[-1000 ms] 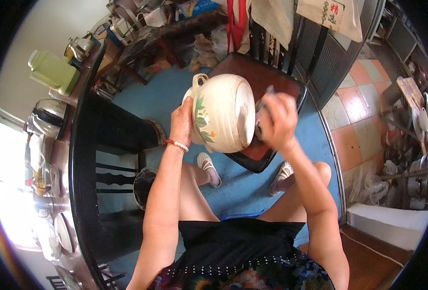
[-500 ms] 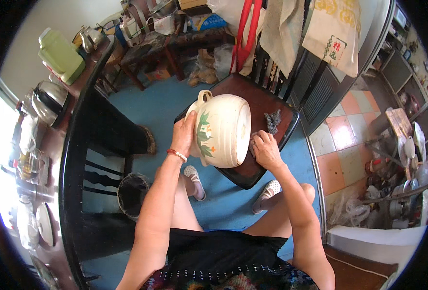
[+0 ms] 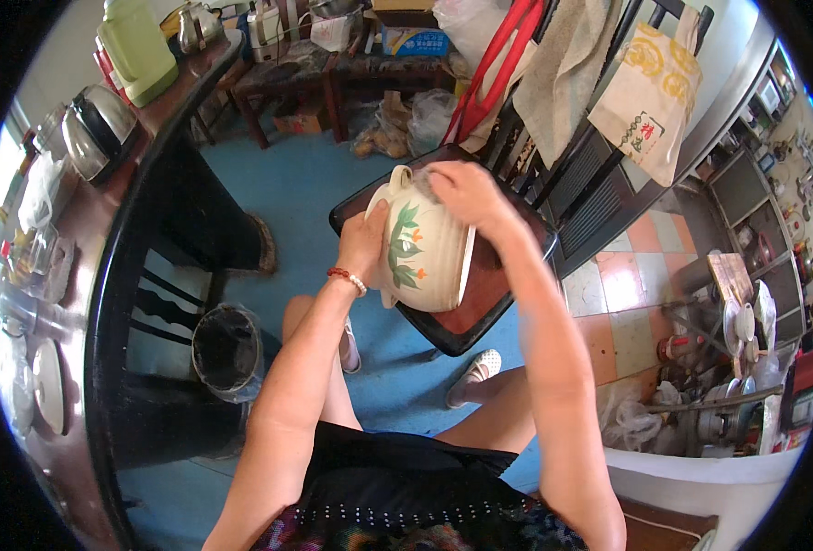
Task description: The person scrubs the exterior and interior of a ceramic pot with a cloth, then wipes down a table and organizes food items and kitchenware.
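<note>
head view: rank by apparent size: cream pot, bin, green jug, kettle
1. Cream pot, held tilted between the left hand and right hand; it is nearest the camera, which inflates it.
2. Bin.
3. Green jug and kettle look alike; both sit near the bent rim, so no ranking.

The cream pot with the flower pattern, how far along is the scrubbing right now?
In hand: the left hand steadies the cream pot, tipped on its side over the dark tray, while the right hand presses a greyish scrubber against its upper side. Done: the painted side facing the camera looks free of grime. Left: the inside and far side are hidden, so I cannot tell whether they are clean.
</note>
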`<state>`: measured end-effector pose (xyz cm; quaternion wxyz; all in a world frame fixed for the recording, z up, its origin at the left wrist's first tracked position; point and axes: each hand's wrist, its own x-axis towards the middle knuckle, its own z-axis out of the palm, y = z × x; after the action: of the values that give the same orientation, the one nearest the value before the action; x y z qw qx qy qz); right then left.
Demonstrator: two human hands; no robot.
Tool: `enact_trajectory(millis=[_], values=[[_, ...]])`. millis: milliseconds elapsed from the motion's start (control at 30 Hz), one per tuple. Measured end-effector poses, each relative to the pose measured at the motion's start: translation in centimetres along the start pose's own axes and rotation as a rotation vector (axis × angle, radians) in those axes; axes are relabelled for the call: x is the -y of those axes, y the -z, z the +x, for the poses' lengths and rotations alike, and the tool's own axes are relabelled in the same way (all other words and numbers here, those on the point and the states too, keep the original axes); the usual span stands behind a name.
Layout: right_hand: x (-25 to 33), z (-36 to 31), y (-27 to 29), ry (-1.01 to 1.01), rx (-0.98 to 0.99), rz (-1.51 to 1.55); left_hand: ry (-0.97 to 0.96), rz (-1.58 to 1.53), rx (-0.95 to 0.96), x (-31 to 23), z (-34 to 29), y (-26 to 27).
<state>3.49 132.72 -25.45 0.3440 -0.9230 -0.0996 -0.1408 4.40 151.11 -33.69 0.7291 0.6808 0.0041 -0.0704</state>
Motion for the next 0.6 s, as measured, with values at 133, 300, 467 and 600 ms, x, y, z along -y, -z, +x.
enact_trajectory(millis=[133,300,467,600], values=[[3.2,-3.8,-2.3,0.336,-0.225,-0.132,-0.029,0.075,-0.01,0.3,0.3,0.7],[5.2,-11.3,-6.6,0.463,-0.29,-0.532,0.061,-0.087,0.049,-1.3,-0.6,0.3],[1.5,-15.4,-8.9,0.684,-0.134,-0.923,0.036,-0.066,0.118,-1.5,-0.3,-0.2],[4.2,-10.4,-5.3,0.466,-0.206,-0.514,0.049,-0.1,0.122,-1.3,0.4,0.3]])
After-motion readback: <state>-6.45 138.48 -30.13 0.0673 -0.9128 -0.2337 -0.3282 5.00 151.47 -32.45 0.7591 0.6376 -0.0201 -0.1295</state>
